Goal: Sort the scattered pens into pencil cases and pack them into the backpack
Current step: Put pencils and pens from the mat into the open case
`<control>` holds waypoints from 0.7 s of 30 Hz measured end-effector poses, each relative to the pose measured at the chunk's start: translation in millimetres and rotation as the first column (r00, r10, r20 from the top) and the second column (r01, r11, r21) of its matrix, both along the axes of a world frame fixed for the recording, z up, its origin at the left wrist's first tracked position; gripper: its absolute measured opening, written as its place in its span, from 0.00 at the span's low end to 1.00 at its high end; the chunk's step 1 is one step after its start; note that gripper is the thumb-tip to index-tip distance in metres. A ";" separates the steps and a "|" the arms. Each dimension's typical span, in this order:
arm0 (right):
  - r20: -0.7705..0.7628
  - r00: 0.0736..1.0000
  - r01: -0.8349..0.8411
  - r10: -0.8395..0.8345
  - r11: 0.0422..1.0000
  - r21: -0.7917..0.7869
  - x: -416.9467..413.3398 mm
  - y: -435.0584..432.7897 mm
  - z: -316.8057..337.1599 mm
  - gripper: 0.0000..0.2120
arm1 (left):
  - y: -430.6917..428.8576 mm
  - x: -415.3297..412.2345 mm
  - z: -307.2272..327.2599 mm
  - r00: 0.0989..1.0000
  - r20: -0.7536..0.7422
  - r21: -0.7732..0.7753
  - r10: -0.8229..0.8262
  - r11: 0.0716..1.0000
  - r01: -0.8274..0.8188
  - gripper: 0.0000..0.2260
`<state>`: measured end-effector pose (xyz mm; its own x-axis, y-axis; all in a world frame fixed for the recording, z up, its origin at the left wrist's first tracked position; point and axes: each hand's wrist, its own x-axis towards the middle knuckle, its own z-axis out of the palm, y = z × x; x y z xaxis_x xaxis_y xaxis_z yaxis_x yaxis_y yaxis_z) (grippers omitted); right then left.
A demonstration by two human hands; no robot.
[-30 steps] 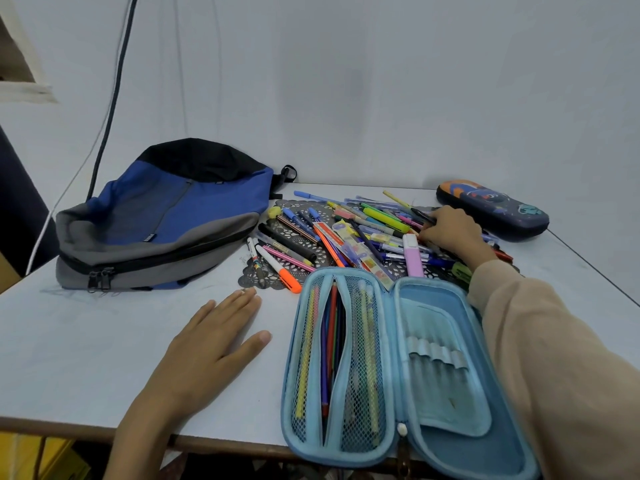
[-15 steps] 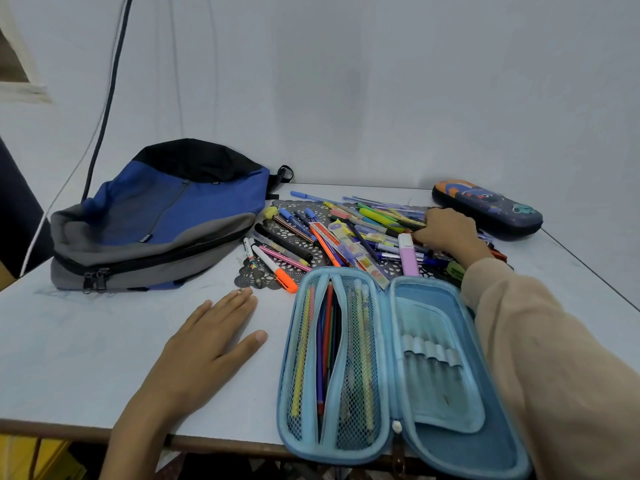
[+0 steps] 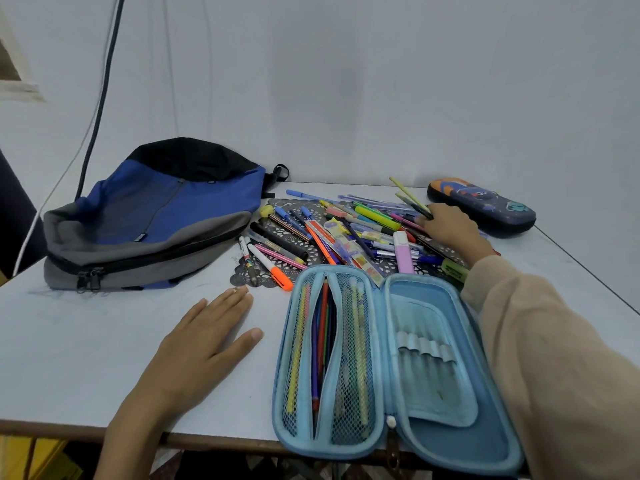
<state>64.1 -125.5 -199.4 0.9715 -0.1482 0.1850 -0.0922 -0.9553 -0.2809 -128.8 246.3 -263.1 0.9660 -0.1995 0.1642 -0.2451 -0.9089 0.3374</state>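
Note:
A heap of scattered pens (image 3: 349,233) lies on a dark lace mat in the middle of the table. My right hand (image 3: 446,228) is at the heap's far right and pinches a few thin pencils (image 3: 410,197), their ends tilted up off the pile. An open light-blue pencil case (image 3: 391,368) lies at the near edge, with several pens behind its left mesh pocket. My left hand (image 3: 197,344) rests flat on the table, left of that case. A blue, grey and black backpack (image 3: 149,220) lies zipped at the left. A shut dark pencil case (image 3: 481,206) sits at the far right.
The white table (image 3: 69,327) ends close to me, and the blue case overhangs its front edge. A wall stands right behind the table. A cable (image 3: 100,98) hangs down the wall above the backpack. A yellow object (image 3: 38,459) sits below the table at the lower left.
My right hand has closed on a few pencils at the far right of the heap and lifted their ends off the pile. My left hand has stayed flat on the table.

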 end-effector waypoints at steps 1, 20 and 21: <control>-0.009 1.000 0.009 -0.008 1.000 0.020 -1.6 0.5 2.1 0.16 | 0.0 0.3 0.6 1.000 0.003 0.001 0.000 1.000 0.000 0.39; -0.016 0.999 0.039 -0.037 0.991 0.127 -0.4 8.1 -5.1 0.20 | -1.2 -0.8 2.4 1.000 -0.020 0.016 0.003 1.000 -0.003 0.39; 0.000 0.999 0.052 -0.052 0.990 0.131 0.0 9.3 -4.3 0.20 | -1.1 -0.8 2.1 1.000 -0.019 0.013 0.003 1.000 -0.003 0.39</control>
<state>64.1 -116.2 -203.7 0.9613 -0.2214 0.1639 -0.1394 -0.9041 -0.4038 -129.6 245.2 -260.9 0.9695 -0.1986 0.1437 -0.2362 -0.9140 0.3300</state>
